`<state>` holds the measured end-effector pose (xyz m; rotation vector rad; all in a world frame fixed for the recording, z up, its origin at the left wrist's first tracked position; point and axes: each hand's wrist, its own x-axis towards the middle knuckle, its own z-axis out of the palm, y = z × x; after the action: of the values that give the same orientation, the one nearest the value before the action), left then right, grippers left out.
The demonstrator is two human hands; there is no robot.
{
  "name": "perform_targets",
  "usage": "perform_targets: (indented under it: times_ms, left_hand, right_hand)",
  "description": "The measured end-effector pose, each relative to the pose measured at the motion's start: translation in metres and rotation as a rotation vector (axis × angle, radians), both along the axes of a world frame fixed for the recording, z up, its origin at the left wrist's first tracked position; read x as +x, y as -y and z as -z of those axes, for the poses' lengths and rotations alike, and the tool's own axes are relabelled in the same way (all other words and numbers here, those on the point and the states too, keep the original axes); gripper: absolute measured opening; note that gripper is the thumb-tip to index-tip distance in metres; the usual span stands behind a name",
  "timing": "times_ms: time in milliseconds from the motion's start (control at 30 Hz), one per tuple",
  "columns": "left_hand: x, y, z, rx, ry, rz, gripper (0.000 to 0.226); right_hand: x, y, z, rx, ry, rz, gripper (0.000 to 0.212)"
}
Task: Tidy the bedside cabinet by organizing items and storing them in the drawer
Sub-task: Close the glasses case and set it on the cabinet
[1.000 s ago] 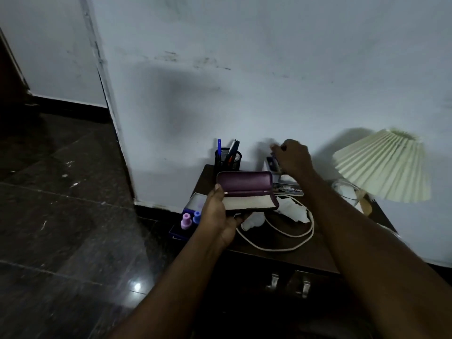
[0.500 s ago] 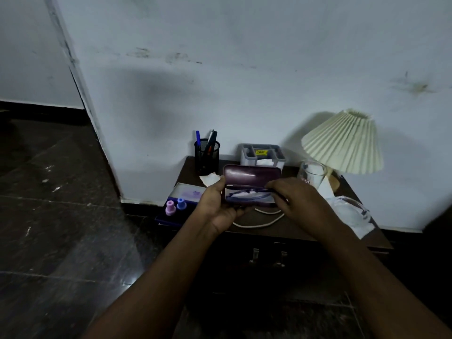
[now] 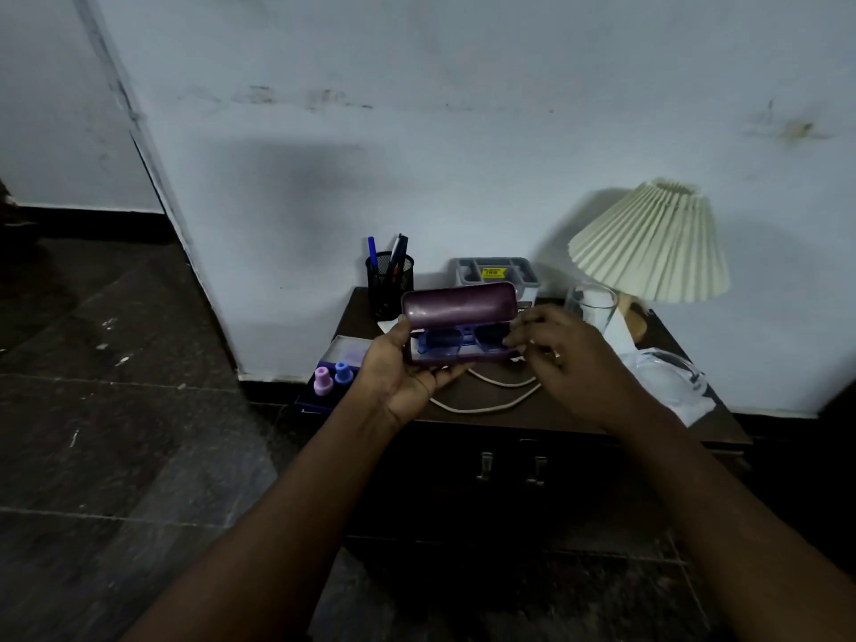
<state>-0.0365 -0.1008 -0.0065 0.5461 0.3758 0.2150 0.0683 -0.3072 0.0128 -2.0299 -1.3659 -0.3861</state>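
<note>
My left hand (image 3: 402, 373) grips an open purple glasses case (image 3: 458, 305) from its left end and underside, held above the dark bedside cabinet (image 3: 574, 410). A pair of blue-framed glasses (image 3: 463, 340) lies inside the case. My right hand (image 3: 569, 363) pinches the right end of the glasses at the case's right side. The cabinet's drawers with metal handles (image 3: 509, 468) are closed below.
On the cabinet stand a black mesh pen holder (image 3: 389, 282), a grey organiser tray (image 3: 495, 271), a drinking glass (image 3: 590, 305), a pleated lamp (image 3: 653, 245), a white cable (image 3: 486, 400), a plastic bag (image 3: 667, 377) and a blue box with small bottles (image 3: 331, 377).
My right hand came back from the grey tray at the rear with the glasses and put them into the open case. The camera view shifted and the case now sits closer.
</note>
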Motion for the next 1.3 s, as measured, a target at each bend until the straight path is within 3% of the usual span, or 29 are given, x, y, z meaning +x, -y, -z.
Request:
perform_targets:
  times_ms: [133, 267, 367, 533, 700, 867, 1200, 1300]
  left_hand:
    - [0.004, 0.000, 0.005, 0.008, 0.018, 0.013, 0.038]
    - [0.008, 0.004, 0.011, 0.065, 0.023, 0.034, 0.042]
    - [0.008, 0.004, 0.013, 0.045, 0.051, 0.101, 0.053]
    - [0.004, -0.001, 0.013, 0.059, 0.062, 0.139, 0.054]
    - [0.006, 0.010, 0.011, 0.213, -0.007, 0.066, 0.061]
    - [0.009, 0.008, 0.013, 0.208, 0.000, 0.070, 0.065]
    - [0.011, 0.003, 0.015, 0.157, 0.061, 0.097, 0.056]
    - [0.008, 0.003, 0.015, 0.109, 0.096, 0.106, 0.050]
  right_hand:
    - [0.006, -0.003, 0.003, 0.243, -0.400, 0.308, 0.022]
    - [-0.003, -0.008, 0.007, 0.348, -1.238, 0.084, 0.018]
    - [-0.002, -0.009, 0.008, 0.456, -1.442, 0.045, 0.028]
    - [0.002, -0.008, 0.011, 0.463, -1.544, -0.020, 0.032]
    - [0.002, -0.010, 0.015, 0.418, -1.412, 0.008, 0.038]
    - [0.003, -0.009, 0.016, 0.401, -1.380, 0.022, 0.042]
    - [0.009, 0.000, 0.009, 0.504, -1.567, -0.148, 0.027]
    - [0.011, 0.001, 0.010, 0.537, -1.624, -0.123, 0.033]
